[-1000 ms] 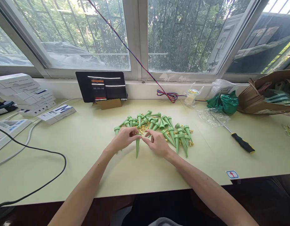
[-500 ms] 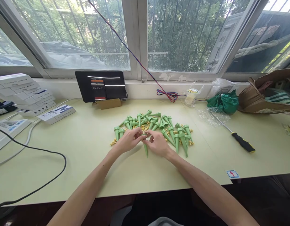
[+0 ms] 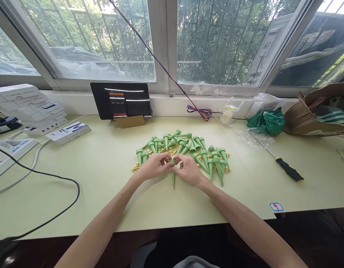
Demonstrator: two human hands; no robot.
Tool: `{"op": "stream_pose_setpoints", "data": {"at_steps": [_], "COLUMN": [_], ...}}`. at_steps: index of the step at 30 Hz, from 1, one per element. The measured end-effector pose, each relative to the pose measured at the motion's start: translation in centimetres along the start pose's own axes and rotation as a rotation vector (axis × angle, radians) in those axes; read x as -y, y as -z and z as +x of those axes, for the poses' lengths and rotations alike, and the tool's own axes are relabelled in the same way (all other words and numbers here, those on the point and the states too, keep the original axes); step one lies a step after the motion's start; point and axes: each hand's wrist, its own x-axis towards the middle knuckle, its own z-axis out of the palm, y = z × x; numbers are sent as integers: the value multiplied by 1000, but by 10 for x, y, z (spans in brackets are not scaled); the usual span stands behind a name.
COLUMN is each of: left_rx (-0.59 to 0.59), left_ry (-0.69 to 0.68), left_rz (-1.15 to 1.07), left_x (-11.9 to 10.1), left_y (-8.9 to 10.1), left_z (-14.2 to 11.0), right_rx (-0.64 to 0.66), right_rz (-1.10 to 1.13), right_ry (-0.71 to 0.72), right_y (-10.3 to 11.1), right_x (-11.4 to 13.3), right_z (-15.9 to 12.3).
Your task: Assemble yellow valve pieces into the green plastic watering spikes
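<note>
A green plastic spike (image 3: 173,179) points down toward me between my two hands, its wide top pinched by both. My left hand (image 3: 152,166) has its fingers curled round the spike's top from the left. My right hand (image 3: 187,169) grips the same top from the right, fingertips meeting the left ones. Just behind the hands lies a pile of green spikes (image 3: 196,150) mixed with small yellow pieces (image 3: 135,168) on the pale yellow-green table (image 3: 105,178).
A dark tablet (image 3: 121,100) leans on the sill showing a timer. White boxes (image 3: 35,109) and a black cable (image 3: 49,175) lie at the left. A screwdriver (image 3: 286,167), plastic bags (image 3: 265,121) and a cardboard box (image 3: 314,115) sit at the right.
The spike moved right, from under my left hand to the gap between both hands. My hands came together on its top. The timer advanced by a second.
</note>
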Motion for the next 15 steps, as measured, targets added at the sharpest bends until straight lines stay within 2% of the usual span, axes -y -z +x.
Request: {"op": "stream_pose_setpoints", "data": {"at_steps": [7,10,15], "left_rx": [88,54,-72], "left_ry": [131,159,225], "left_rz": [-287,-336,-263], "left_x": [-9,-11,-8], "left_y": [6,10,15], "left_z": [-1,-1,0], "right_rx": [-9,0,-5], "right_rz": [67,78,56], "right_ry": [26,12,-8], "right_y": [-1,-3,-3], "right_x": [1,0,1], "right_z": [0,-2,-2]}}
